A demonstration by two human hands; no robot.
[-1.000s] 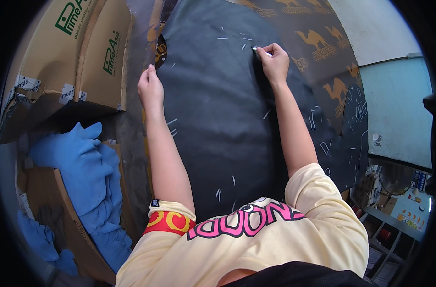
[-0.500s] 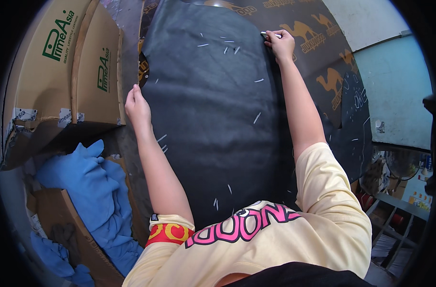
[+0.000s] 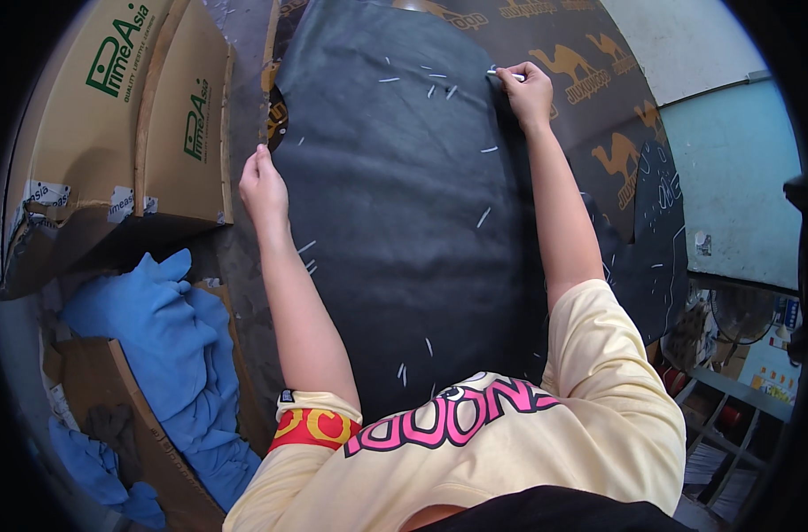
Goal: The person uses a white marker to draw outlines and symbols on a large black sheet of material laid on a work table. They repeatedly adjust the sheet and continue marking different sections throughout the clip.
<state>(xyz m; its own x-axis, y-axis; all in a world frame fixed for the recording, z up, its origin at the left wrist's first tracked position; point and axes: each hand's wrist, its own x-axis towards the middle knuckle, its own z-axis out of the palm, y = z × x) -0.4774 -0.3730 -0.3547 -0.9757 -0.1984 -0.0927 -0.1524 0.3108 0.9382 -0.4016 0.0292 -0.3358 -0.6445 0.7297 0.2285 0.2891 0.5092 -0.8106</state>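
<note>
A large sheet of black leather (image 3: pixel 404 239) lies spread before me, with short white strokes scattered over it. At its far right edge my right hand (image 3: pixel 532 93) is closed around a slim white marking pen (image 3: pixel 507 76), whose tip meets the leather. My left hand (image 3: pixel 265 191) is at the left edge of the sheet, its thumb and fingers pinched together on the border of the leather. The hand itself partly hides that grip.
Brown sheeting printed with camels (image 3: pixel 590 115) lies under and beyond the leather. Cardboard boxes (image 3: pixel 111 115) stand at the left, above a carton (image 3: pixel 124 390) with blue cloth or hide (image 3: pixel 156 319). At right are a pale blue panel (image 3: pixel 741 177), a fan (image 3: pixel 742 310) and a metal rack (image 3: pixel 732 426).
The whole view has shifted slightly. My right hand and the pen have moved a little toward me along the leather's edge. My left hand keeps its place at the left border.
</note>
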